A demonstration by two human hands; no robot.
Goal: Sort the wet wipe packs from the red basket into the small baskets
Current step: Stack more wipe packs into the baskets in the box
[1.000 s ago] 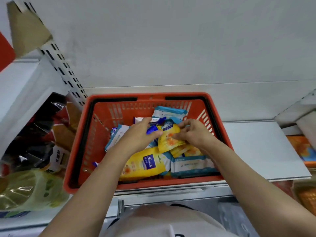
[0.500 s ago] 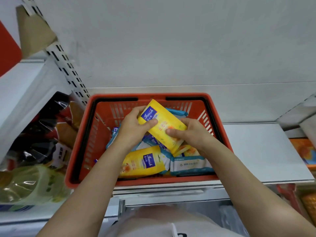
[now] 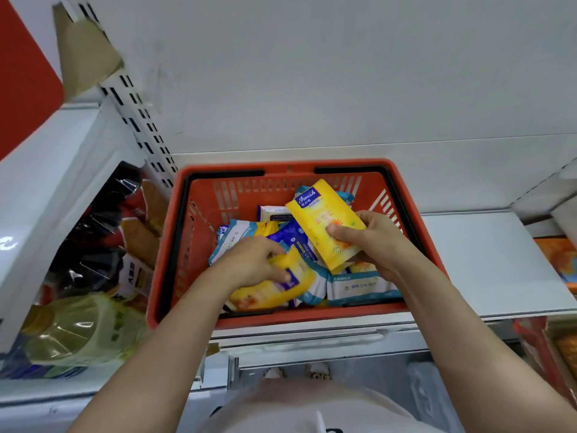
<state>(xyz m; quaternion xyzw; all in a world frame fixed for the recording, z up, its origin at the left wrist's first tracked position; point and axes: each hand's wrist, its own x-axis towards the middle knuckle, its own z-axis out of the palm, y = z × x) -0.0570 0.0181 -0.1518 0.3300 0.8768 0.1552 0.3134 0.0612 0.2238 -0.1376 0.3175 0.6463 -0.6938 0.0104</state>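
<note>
White shelving point(image 3: 487, 260) against a pale wall carries the red basket point(image 3: 312, 317), which sits at the shelf's front edge.

Contents of basket: loose heap of wet wipe packs, yellow, blue and white-and-teal, lying flat and overlapping.

Item 1: yellow pack point(image 3: 327, 226) with blue corner label, lifted clear above the heap, tilted, long axis running up-left. Held by the right hand point(image 3: 371, 242), thumb across its face, fingers curled behind its lower end.

Item 2: second yellow pack point(image 3: 274, 285), in the heap at the basket's near side, creased. The left hand point(image 3: 253, 264) lies over it, fingers bent and closing on its upper edge.

Item 3: white-and-teal pack point(image 3: 362, 287), flat against the near wall, below the right hand.

Left of basket: dark foil bags point(image 3: 103, 220), and a yellow-green bottle point(image 3: 78, 332) lying on its side.
</note>
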